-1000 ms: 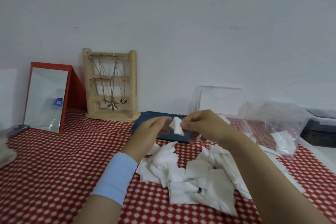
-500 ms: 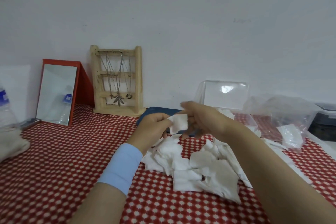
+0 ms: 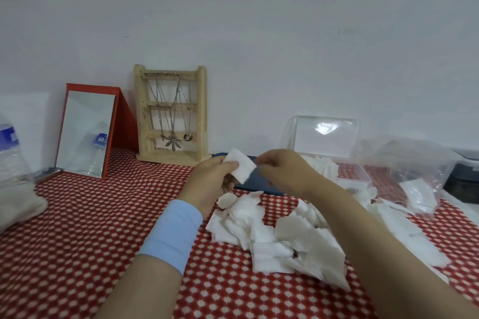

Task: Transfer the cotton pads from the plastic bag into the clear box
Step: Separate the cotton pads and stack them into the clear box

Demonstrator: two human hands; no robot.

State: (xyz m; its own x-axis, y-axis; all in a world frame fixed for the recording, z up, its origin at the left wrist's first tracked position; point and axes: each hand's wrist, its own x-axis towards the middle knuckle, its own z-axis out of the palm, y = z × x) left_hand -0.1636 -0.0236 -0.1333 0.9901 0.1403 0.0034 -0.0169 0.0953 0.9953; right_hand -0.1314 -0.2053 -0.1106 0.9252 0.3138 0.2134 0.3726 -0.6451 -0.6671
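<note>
Pad (image 3: 241,169) sits pinched between thumb and fingers of the left hand (image 3: 210,184), above the pile (image 3: 280,235) on the checked cloth (image 3: 77,241), the right hand (image 3: 287,173) curled at its right edge, grip unclear, with the box (image 3: 359,179), lid up, far right and the bag (image 3: 404,163) right of it.

A white square cotton pad (image 3: 239,169) and white heaped pads (image 3: 272,235) are showing against a red tablecloth (image 3: 77,241) dotted white; a pale blue fabric wristband (image 3: 171,235) is circling one wrist.
</note>
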